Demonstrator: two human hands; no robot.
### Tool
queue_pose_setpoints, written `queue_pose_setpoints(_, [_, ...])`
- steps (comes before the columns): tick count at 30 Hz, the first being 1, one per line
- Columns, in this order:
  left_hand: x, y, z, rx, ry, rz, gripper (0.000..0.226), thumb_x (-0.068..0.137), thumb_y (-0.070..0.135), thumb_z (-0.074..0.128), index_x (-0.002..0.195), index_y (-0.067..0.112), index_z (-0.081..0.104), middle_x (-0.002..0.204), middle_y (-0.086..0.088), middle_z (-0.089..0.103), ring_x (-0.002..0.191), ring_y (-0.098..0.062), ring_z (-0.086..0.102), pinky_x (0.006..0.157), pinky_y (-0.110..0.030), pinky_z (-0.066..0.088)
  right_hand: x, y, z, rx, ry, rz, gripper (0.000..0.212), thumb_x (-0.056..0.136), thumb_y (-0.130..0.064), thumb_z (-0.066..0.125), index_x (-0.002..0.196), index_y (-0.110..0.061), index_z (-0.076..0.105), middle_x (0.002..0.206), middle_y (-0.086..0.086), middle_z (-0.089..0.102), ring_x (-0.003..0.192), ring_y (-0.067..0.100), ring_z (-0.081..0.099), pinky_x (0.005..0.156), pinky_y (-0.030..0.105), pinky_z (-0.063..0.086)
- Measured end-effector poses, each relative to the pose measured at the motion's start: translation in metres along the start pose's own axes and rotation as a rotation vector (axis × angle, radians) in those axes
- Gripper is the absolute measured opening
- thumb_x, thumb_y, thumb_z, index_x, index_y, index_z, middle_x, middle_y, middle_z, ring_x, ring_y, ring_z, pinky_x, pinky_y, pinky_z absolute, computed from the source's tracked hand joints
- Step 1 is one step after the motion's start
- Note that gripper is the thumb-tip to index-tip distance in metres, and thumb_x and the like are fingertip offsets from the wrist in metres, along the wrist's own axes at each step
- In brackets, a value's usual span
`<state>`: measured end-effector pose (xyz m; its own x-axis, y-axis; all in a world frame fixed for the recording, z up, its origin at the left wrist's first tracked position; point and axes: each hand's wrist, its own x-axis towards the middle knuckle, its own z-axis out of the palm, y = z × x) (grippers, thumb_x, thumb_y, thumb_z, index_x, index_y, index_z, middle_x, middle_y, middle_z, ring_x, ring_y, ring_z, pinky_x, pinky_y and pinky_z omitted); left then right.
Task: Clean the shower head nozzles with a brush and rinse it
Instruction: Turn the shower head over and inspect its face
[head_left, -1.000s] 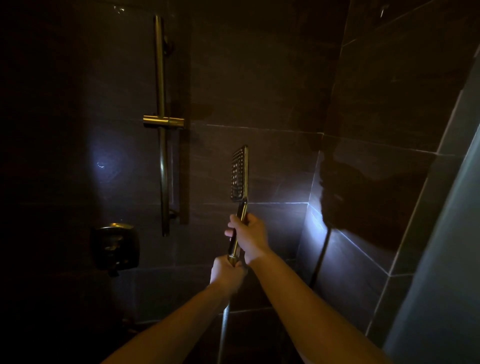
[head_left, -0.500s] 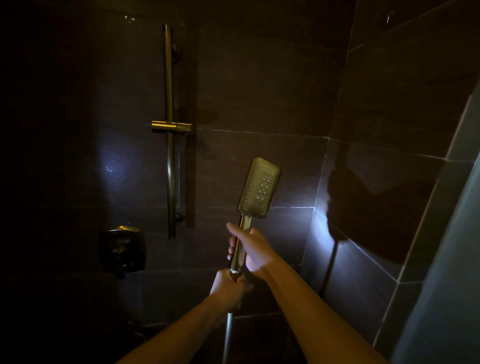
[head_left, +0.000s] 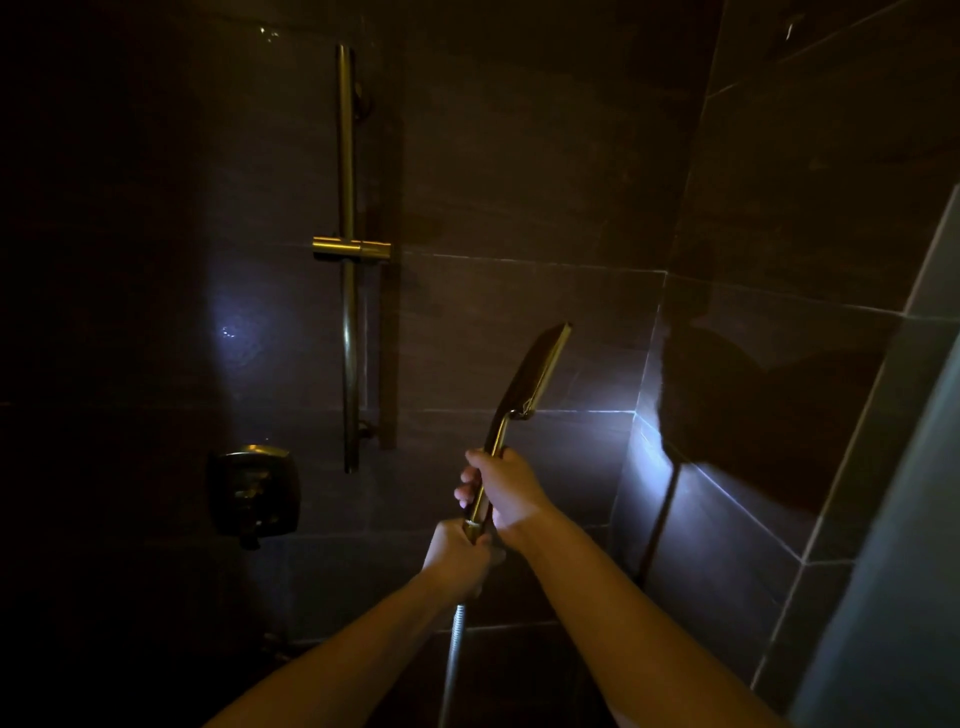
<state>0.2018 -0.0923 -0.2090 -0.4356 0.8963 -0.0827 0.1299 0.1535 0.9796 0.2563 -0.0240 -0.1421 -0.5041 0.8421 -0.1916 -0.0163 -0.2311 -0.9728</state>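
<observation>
Turned since 0.5 s ago, the shower head (head_left: 532, 371) shows its edge, at 4 o'clock from the rail (head_left: 347, 260); right hand (head_left: 506, 493) grips its handle, left hand (head_left: 457, 558) grips the base.

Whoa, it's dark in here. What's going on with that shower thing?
A person stands in a dimly lit tiled shower, holding a gold handheld shower head away from the empty wall bracket. The right hand grips the handle higher up, and the left hand grips its base, where the hose joins. The head is seen nearly edge-on, so its nozzles don't show. No brush or running water is in sight.
</observation>
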Motion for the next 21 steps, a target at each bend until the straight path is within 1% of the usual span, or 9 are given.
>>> queue_pose_setpoints(2, [-0.001, 0.001, 0.003, -0.005, -0.028, 0.015, 0.011, 0.082, 0.006, 0.070, 0.077, 0.009, 0.061, 0.051, 0.002, 0.054, 0.037, -0.009, 0.046, 0.039, -0.022, 0.039, 0.000, -0.002, -0.001, 0.035, 0.010, 0.039, 0.019, 0.094, -0.031, 0.060, 0.100, -0.013, 0.058, 0.067, 0.000, 0.051, 0.052, 0.011, 0.048, 0.054, 0.026, 0.046])
queue_pose_setpoints(4, [-0.003, 0.004, 0.004, -0.005, -0.064, 0.028, 0.011, 0.081, 0.005, 0.070, 0.077, 0.010, 0.060, 0.052, 0.003, 0.054, 0.039, -0.008, 0.047, 0.041, -0.022, 0.040, 0.000, -0.007, -0.005, 0.094, -0.068, 0.078, 0.027, 0.088, -0.041, 0.066, 0.083, -0.016, 0.059, 0.056, -0.003, 0.046, 0.046, 0.011, 0.045, 0.052, 0.027, 0.044])
queue_pose_setpoints(6, [-0.002, 0.006, 0.003, -0.014, -0.092, 0.036, 0.013, 0.081, 0.004, 0.068, 0.078, 0.010, 0.058, 0.053, 0.002, 0.051, 0.040, -0.009, 0.046, 0.042, -0.023, 0.039, 0.001, -0.013, -0.011, 0.112, -0.178, 0.069, 0.040, 0.075, -0.053, 0.075, 0.063, -0.019, 0.057, 0.054, -0.002, 0.045, 0.049, 0.013, 0.047, 0.057, 0.030, 0.046])
queue_pose_setpoints(8, [-0.003, 0.007, 0.001, -0.015, -0.102, 0.047, 0.015, 0.082, 0.003, 0.067, 0.077, 0.011, 0.056, 0.053, 0.003, 0.049, 0.041, -0.009, 0.044, 0.041, -0.022, 0.038, 0.003, -0.015, -0.016, 0.123, -0.237, 0.046, 0.047, 0.058, -0.058, 0.084, 0.056, -0.018, 0.060, 0.057, 0.000, 0.051, 0.055, 0.016, 0.051, 0.062, 0.032, 0.052])
queue_pose_setpoints(11, [-0.005, 0.007, 0.002, -0.018, -0.086, 0.055, 0.027, 0.082, 0.002, 0.067, 0.067, 0.018, 0.050, 0.050, 0.005, 0.047, 0.040, -0.009, 0.043, 0.041, -0.023, 0.038, 0.006, -0.012, -0.015, 0.118, -0.220, -0.001, 0.060, 0.044, -0.056, 0.088, 0.077, -0.010, 0.070, 0.061, 0.002, 0.055, 0.052, 0.015, 0.056, 0.065, 0.038, 0.059])
queue_pose_setpoints(13, [-0.008, 0.006, 0.007, -0.051, -0.082, 0.049, 0.032, 0.080, 0.000, 0.066, 0.064, 0.019, 0.047, 0.049, 0.005, 0.046, 0.039, -0.009, 0.042, 0.040, -0.024, 0.037, 0.005, -0.010, -0.012, 0.079, -0.178, -0.039, 0.069, 0.043, -0.054, 0.089, 0.087, -0.006, 0.067, 0.059, 0.004, 0.058, 0.048, 0.016, 0.060, 0.064, 0.038, 0.060])
queue_pose_setpoints(17, [-0.014, 0.006, 0.016, -0.130, -0.063, 0.037, 0.022, 0.079, 0.000, 0.067, 0.069, 0.014, 0.052, 0.051, 0.000, 0.046, 0.037, -0.010, 0.040, 0.038, -0.025, 0.035, 0.003, -0.010, -0.009, 0.064, -0.111, -0.076, 0.062, 0.051, -0.051, 0.086, 0.088, -0.006, 0.066, 0.049, 0.002, 0.061, 0.059, 0.022, 0.071, 0.059, 0.036, 0.060])
queue_pose_setpoints(19, [-0.014, 0.007, 0.018, -0.134, -0.054, 0.054, 0.016, 0.081, 0.001, 0.066, 0.074, 0.010, 0.055, 0.053, -0.002, 0.046, 0.037, -0.010, 0.040, 0.038, -0.025, 0.035, 0.003, -0.010, -0.006, 0.039, -0.070, -0.087, 0.057, 0.056, -0.052, 0.087, 0.084, -0.008, 0.065, 0.047, -0.001, 0.056, 0.051, 0.016, 0.066, 0.054, 0.031, 0.057])
queue_pose_setpoints(21, [-0.014, 0.009, 0.017, -0.129, -0.078, 0.058, 0.010, 0.083, 0.002, 0.066, 0.080, 0.007, 0.058, 0.055, -0.002, 0.047, 0.038, -0.010, 0.041, 0.039, -0.024, 0.035, 0.002, -0.011, -0.011, 0.042, -0.124, -0.063, 0.043, 0.064, -0.046, 0.086, 0.077, -0.012, 0.063, 0.046, -0.003, 0.049, 0.044, 0.012, 0.054, 0.052, 0.028, 0.051])
